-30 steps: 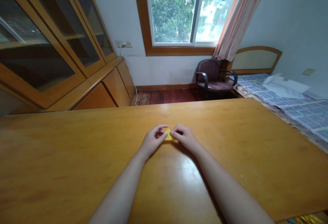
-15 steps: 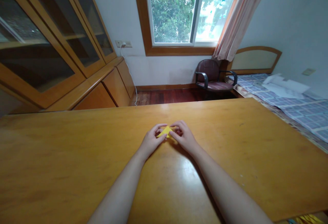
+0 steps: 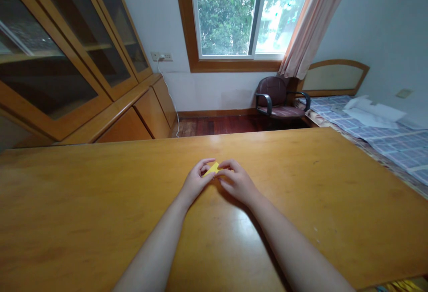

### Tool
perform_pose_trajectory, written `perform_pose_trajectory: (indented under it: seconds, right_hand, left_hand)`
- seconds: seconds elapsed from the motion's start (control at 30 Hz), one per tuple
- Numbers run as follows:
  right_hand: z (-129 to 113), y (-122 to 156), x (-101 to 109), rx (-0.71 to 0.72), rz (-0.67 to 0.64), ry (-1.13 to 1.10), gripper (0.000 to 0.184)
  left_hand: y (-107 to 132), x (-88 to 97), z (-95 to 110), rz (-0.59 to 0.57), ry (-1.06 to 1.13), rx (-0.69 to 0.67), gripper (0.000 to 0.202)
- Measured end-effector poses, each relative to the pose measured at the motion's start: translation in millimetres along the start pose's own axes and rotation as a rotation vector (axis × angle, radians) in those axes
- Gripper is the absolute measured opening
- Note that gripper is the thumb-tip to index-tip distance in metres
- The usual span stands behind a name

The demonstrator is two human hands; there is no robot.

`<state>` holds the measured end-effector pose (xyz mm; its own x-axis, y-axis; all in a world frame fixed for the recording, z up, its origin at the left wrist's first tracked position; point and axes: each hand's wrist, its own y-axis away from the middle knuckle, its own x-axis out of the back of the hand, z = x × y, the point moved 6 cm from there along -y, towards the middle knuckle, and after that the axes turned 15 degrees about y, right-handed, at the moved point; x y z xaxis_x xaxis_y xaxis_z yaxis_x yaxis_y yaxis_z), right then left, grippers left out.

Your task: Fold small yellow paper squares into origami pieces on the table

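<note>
A small piece of folded yellow paper is held just above the wooden table, near the middle of the view. My left hand pinches its left side between thumb and fingers. From the right, the bent fingers of my right hand close on the paper's right edge and cover part of it. The exact shape of the folds under my fingers is hidden.
Past the table's far edge stands a dark red office chair below the window. A glass-door cabinet lines the left. To the right is a bed with white sheets of paper on it.
The yellow paper has shifted slightly left and shows less of its surface. My right hand has changed its grip, its fingers now reaching over the paper's right side.
</note>
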<state>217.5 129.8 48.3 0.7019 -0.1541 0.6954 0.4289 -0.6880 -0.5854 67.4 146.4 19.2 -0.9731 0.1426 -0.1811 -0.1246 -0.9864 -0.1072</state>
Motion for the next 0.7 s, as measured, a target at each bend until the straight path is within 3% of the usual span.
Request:
perform_pose_trajectory:
  seconds: [0.7]
  right_hand:
    - [0.0, 0.6, 3.6, -0.005, -0.046, 0.053, 0.017]
  left_hand:
    - [2.8, -3.6, 3.4, -0.021, 0.020, 0.025, 0.041]
